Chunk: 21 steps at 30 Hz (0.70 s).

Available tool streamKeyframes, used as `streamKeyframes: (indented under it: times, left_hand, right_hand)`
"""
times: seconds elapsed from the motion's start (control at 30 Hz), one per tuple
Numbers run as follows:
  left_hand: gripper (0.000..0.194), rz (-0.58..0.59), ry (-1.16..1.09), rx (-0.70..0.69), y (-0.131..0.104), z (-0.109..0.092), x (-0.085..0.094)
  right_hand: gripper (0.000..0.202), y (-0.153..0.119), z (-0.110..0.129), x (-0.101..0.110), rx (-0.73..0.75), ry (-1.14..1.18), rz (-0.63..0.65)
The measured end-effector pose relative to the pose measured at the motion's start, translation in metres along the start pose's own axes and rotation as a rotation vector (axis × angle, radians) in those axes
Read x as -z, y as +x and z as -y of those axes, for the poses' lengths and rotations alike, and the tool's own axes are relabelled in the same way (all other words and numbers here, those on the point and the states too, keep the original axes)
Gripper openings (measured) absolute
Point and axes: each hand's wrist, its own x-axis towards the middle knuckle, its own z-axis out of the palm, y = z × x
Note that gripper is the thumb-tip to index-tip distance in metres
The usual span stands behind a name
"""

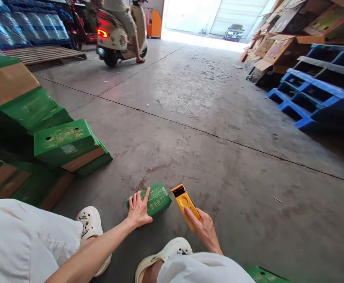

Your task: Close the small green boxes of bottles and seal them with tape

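My left hand [139, 210] is laid over the top of a small green package [161, 197] with pale printed characters, its fingers spread across it and the thumb at its near side. In my right hand [206, 226] is a yellow handheld tool [185, 200] with a dark window at its far end and a round dent in its face; its exact kind is unclear. The thumb presses on top, and the other fingers are hidden beneath. Tool and package are a small gap apart, low over the concrete floor, between my two white clogs [91, 222].
Green cartons [65, 143] are stacked on the left, with another green carton [263, 275] at the bottom right. Blue pallets [310, 94] and piled cardboard boxes [278, 51] stand right. A person rides a scooter [119, 35] at the back, near bottled-water packs [27, 27] and a wooden pallet [42, 55].
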Motion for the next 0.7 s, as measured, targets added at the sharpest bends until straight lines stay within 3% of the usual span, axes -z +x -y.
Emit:
streamKeyframes:
  times: [0.1,0.2,0.3,0.37,0.43,0.5,0.57,0.63,0.7]
  left_hand:
    - [0.133,-0.076,-0.051,0.136,0.016,-0.026,0.003]
    - [0.129,-0.066,-0.068,0.198,0.026,-0.040,0.004]
    - [0.121,-0.031,-0.142,0.152,0.027,-0.035,0.009]
    - [0.099,-0.065,-0.315,0.103,0.027,-0.025,0.019]
    - [0.070,-0.059,-0.642,0.114,0.027,-0.016,0.032]
    - [0.056,0.096,-1.081,0.218,0.027,-0.011,0.045]
    - [0.057,0.347,-1.469,0.359,0.025,-0.010,0.054]
    - [0.053,0.537,-1.686,0.421,0.022,-0.013,0.058]
    - [0.048,0.601,-1.747,0.392,0.019,-0.018,0.059]
  right_hand:
    - [0.061,0.005,0.016,0.010,0.056,0.184,0.121]
    - [0.060,0.009,0.036,0.011,0.078,0.342,0.240]
    - [0.060,0.012,0.044,0.003,0.092,0.432,0.289]
    - [0.063,0.013,0.040,-0.002,0.091,0.466,0.311]
    - [0.068,0.013,0.033,-0.004,0.088,0.494,0.317]
    - [0.073,0.012,0.029,-0.004,0.089,0.511,0.341]
    - [0.077,0.009,0.028,-0.001,0.093,0.521,0.386]
    - [0.077,0.005,0.031,0.002,0.097,0.523,0.413]
    - [0.075,0.001,0.036,0.005,0.103,0.522,0.410]
